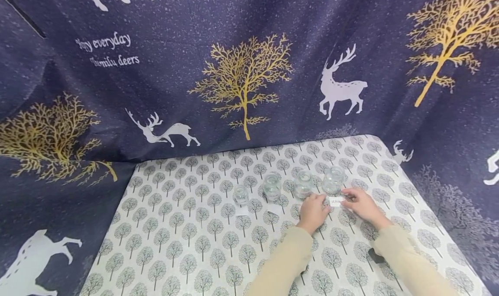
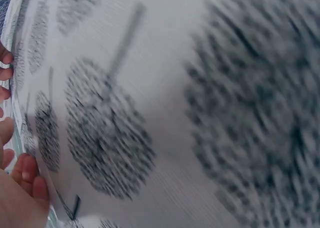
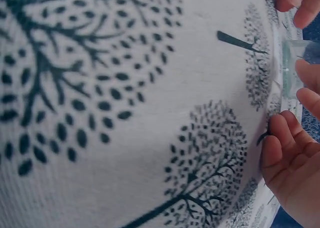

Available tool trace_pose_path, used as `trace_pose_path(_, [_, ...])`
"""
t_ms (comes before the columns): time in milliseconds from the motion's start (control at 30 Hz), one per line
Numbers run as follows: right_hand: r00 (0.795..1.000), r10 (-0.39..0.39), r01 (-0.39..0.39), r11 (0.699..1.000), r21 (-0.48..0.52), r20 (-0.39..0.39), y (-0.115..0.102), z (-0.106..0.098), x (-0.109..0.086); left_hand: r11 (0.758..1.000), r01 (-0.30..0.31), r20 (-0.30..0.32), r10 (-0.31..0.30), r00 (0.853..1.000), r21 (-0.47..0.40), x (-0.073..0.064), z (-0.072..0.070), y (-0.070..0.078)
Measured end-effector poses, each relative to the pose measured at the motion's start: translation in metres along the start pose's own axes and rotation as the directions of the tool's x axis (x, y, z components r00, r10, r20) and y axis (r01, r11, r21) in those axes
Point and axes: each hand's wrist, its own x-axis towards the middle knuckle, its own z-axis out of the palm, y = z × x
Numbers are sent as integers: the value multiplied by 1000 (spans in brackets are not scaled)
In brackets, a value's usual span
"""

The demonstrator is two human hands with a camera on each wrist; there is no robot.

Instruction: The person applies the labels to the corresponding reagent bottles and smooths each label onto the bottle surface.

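Several clear glass bottles stand in a row in the head view. At the right end is one bottle [image 1: 333,180], with a small white card [image 1: 335,201] bearing dark printed characters lying before it. My right hand [image 1: 360,204] pinches the card's right edge between thumb and forefinger. Just left of the card, my left hand [image 1: 313,211] rests with loosely bent fingers near the base of the neighbouring bottle [image 1: 303,184]. Whether it touches the card cannot be made out. Both wrist views show fingers only at the edge, where the right wrist view catches some clear glass [image 3: 291,67].
Farther left stand another glass bottle [image 1: 272,187] and a smaller one [image 1: 241,194], each with a white card [image 1: 242,210] in front. A tree-patterned cloth [image 1: 175,244] covers the table. A dark object [image 1: 376,256] lies by the right sleeve. Dark blue fabric [image 1: 249,92] hangs behind.
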Motion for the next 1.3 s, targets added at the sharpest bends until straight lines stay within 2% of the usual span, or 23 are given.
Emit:
trace_pose_path(167, [1000, -8, 7, 997, -82, -9, -1, 3, -1, 997, 38, 15, -39, 999, 71, 0, -1, 7])
trace_pose_path(367, [1000, -8, 9, 987, -162, 9, -2, 5, -1, 991, 76, 52, -82, 995, 113, 0, -7, 12])
trace_pose_path(567, [999, 22, -14, 972, -234, 33, -4, 8, 0, 983, 138, 149, -156, 977, 121, 4, -10, 16])
trace_pose_path(700, [1000, 20, -14, 971, -239, 21, -5, 9, -1, 981, 158, 179, -176, 968, 110, 6, -11, 17])
trace_pose_path(1000, [1000, 6, -1, 974, -227, 19, -4, 7, -1, 986, 164, 167, -167, 972, 33, 3, -14, 17])
trace_pose_path(1300, [998, 20, -6, 974, -228, 57, -3, 6, -1, 988, 152, 139, -152, 979, 16, 2, -9, 16])
